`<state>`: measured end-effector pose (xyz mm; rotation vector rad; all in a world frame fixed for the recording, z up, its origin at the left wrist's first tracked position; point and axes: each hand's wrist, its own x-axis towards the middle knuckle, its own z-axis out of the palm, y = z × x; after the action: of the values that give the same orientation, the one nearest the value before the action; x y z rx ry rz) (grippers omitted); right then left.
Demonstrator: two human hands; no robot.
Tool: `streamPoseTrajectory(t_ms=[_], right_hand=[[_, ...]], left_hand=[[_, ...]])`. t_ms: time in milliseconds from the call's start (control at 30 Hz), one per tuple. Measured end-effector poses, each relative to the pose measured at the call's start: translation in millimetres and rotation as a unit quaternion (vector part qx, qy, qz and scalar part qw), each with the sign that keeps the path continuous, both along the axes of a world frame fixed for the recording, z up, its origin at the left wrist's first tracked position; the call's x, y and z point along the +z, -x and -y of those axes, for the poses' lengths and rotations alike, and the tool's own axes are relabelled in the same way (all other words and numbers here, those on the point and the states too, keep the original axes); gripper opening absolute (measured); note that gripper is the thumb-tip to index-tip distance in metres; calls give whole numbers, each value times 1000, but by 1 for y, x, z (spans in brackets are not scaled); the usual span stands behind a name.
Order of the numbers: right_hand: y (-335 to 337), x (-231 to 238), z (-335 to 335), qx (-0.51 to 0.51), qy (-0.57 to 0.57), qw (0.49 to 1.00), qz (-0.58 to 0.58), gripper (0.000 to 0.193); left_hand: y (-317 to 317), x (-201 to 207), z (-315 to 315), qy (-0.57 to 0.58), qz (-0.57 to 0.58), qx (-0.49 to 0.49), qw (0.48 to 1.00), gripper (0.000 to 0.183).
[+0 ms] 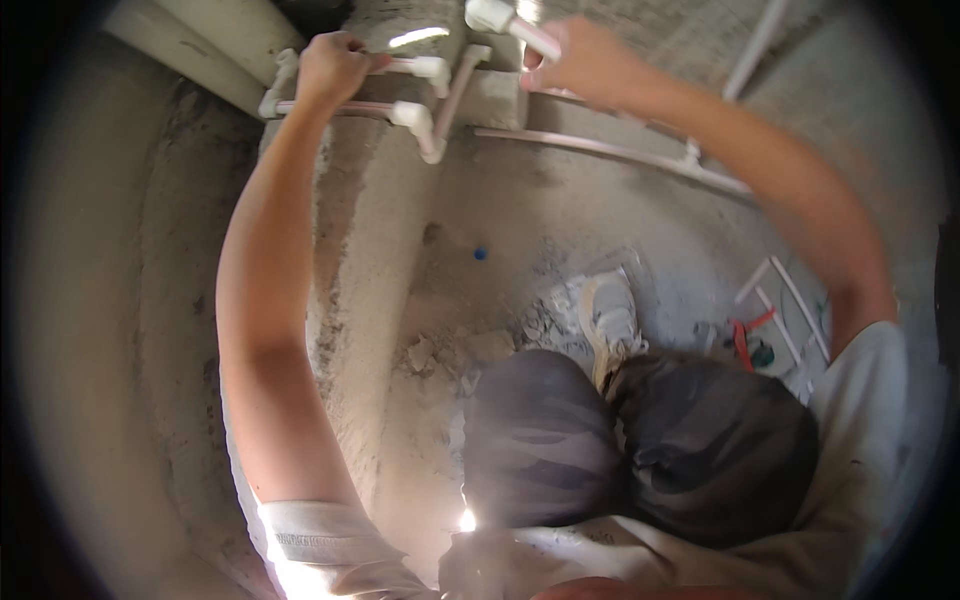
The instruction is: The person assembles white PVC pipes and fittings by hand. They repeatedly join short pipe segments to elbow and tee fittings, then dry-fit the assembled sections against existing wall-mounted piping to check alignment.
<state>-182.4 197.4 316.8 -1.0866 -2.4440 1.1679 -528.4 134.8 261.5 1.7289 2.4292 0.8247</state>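
At the upper left, my left hand (332, 72) is closed around a thin white plastic pipe (402, 66) that ends in a white elbow fitting (433, 72). Just below it, a second white pipe (365, 108) runs parallel and joins another elbow (408, 114). From there a slanting pipe (462, 85) rises to a fitting near the concrete block. My right hand (590, 62), at the top centre, grips a short white pipe (537, 40) with a white fitting (489, 14) on its far end. That fitting is apart from the pipes at my left hand.
A long white pipe (590, 146) with a tee lies low beyond my right arm. Thick pale pipes (205, 60) stand at the upper left above a concrete ledge (370, 230). Rubble (440, 355), a blue cap (480, 254), a red-handled tool (741, 345) and pipe lengths (797, 300) are on the floor.
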Motion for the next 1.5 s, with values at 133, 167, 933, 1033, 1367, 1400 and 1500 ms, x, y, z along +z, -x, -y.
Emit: streamPoseTrajectory(t_ms=[133, 167, 933, 1033, 1367, 1400, 1500], right_hand=[[47, -77, 0, -31, 111, 980, -164, 38], [56, -88, -4, -11, 138, 980, -142, 45], [117, -139, -24, 52, -39, 948, -311, 34], [117, -135, -27, 81, 12, 954, -290, 35], [118, -126, -39, 97, 42, 971, -213, 45], [116, -129, -42, 95, 64, 971, -209, 51], [118, -134, -49, 133, -84, 969, -189, 58]], left_hand=[[-9, 5, 14, 13, 64, -5, 998, 45], [-11, 7, 16, 8, 75, -2, 997, 42], [46, 6, 86, -145, -33, 227, 963, 41], [43, -3, 106, -126, -48, 292, 947, 49], [12, -7, 130, -61, 72, 247, 964, 41], [16, -7, 128, -39, 63, 242, 967, 40], [21, -9, 130, -57, 73, 216, 972, 43]])
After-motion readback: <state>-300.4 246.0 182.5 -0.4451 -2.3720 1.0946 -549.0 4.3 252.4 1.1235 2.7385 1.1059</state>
